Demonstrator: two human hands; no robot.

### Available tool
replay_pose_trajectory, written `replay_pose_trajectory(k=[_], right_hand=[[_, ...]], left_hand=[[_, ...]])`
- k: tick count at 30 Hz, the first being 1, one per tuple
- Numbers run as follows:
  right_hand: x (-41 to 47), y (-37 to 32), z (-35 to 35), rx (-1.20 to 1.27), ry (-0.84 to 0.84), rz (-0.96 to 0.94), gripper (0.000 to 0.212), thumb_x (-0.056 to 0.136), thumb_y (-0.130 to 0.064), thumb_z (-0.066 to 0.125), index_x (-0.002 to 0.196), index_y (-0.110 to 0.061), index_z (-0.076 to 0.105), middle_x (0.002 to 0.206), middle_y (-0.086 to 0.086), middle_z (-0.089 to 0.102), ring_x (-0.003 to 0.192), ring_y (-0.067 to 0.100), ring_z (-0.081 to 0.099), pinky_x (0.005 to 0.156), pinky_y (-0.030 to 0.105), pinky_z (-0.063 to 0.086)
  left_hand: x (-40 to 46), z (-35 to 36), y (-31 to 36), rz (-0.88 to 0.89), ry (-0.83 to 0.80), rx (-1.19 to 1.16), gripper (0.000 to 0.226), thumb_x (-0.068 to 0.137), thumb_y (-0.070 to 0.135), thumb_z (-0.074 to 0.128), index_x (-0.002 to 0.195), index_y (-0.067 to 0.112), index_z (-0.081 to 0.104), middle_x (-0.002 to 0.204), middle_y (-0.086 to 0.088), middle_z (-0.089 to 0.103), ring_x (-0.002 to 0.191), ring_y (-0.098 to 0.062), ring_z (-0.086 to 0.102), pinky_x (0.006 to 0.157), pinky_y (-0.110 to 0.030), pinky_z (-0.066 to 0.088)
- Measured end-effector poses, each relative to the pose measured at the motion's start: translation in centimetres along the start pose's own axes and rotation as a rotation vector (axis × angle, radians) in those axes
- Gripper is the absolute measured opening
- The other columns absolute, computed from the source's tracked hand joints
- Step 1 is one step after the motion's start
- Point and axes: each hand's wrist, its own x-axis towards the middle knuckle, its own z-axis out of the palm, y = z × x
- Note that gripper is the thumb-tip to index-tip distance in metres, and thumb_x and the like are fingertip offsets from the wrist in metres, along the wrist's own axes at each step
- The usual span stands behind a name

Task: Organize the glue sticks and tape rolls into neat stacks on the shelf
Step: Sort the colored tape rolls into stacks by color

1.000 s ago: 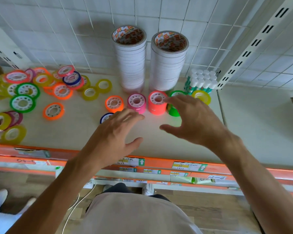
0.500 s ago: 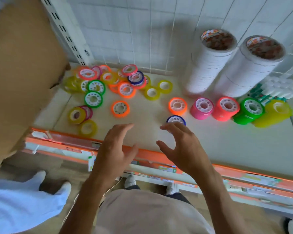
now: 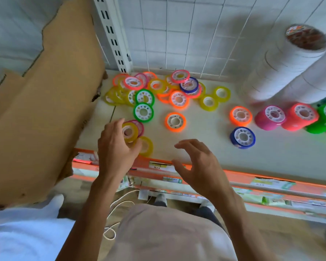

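My left hand (image 3: 117,147) is on the yellow tape roll (image 3: 129,131) near the shelf (image 3: 205,153) front edge, fingers curled round its rim w/ thumb under (a pink roll (image 3: 139,127) sits just behind it, another yellow roll (image 3: 146,146) beside). My right hand (image 3: 199,164) hovers over the shelf edge, fingers spread and half bent, holding nothing. Loose pile of coloured rolls (image 3: 158,89) at back-left; blue roll (image 3: 242,137) alone to the right.

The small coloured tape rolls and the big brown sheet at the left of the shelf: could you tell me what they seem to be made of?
Small coloured tape rolls: glossy, see-through tinted film, probably plastic, wound on white spoked cores that look like moulded plastic. Big brown sheet: likely cardboard, matte, with a ragged torn top edge.
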Motion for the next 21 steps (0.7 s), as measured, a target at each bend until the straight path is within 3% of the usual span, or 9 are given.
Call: replay_pose_trajectory(k=[10, 14, 17, 21], right_hand=[[3.5, -5.6, 4.3, -0.043, 0.020, 0.006, 0.033, 0.086, -0.035, 0.068, 0.116, -0.023, 0.065, 0.115, -0.002, 0.064, 0.102, 0.024, 0.060, 0.082, 0.036, 0.048], [4.5, -5.9, 6.1, -0.054, 0.056, -0.011, 0.014, 0.088, -0.028, 0.064, 0.096, -0.021, 0.074, 0.109, 0.000, 0.067, 0.095, 0.027, 0.060, 0.078, 0.037, 0.051], [4.2, -5.0, 6.3, -0.065, 0.130, 0.028, 0.014, 0.087, -0.027, 0.066, 0.088, -0.018, 0.077, 0.107, 0.001, 0.068, 0.095, 0.027, 0.061, 0.076, 0.036, 0.052], [3.2, -3.1, 5.3, -0.091, 0.271, 0.129, 0.021, 0.086, -0.038, 0.067, 0.083, -0.018, 0.073, 0.099, 0.001, 0.068, 0.086, 0.028, 0.058, 0.075, 0.039, 0.052]], left_hand=[[0.6, 0.2, -2.2, -0.041, 0.015, -0.091, 0.066, 0.077, 0.025, 0.084, 0.135, 0.013, 0.054, 0.128, -0.009, 0.060, 0.121, -0.030, 0.050, 0.098, -0.038, 0.038], [0.5, -0.5, -3.3, -0.013, 0.037, -0.143, 0.064, 0.076, 0.023, 0.085, 0.133, 0.012, 0.057, 0.124, -0.006, 0.061, 0.116, -0.022, 0.054, 0.093, -0.023, 0.037], [0.1, -1.0, -3.5, 0.040, 0.040, -0.157, 0.060, 0.077, 0.020, 0.084, 0.131, 0.012, 0.059, 0.118, -0.005, 0.060, 0.106, -0.013, 0.053, 0.087, -0.011, 0.033], [-0.5, -1.2, -3.3, 0.141, 0.050, -0.185, 0.055, 0.078, 0.020, 0.083, 0.127, 0.011, 0.061, 0.114, -0.002, 0.059, 0.104, -0.017, 0.056, 0.086, -0.019, 0.039]])
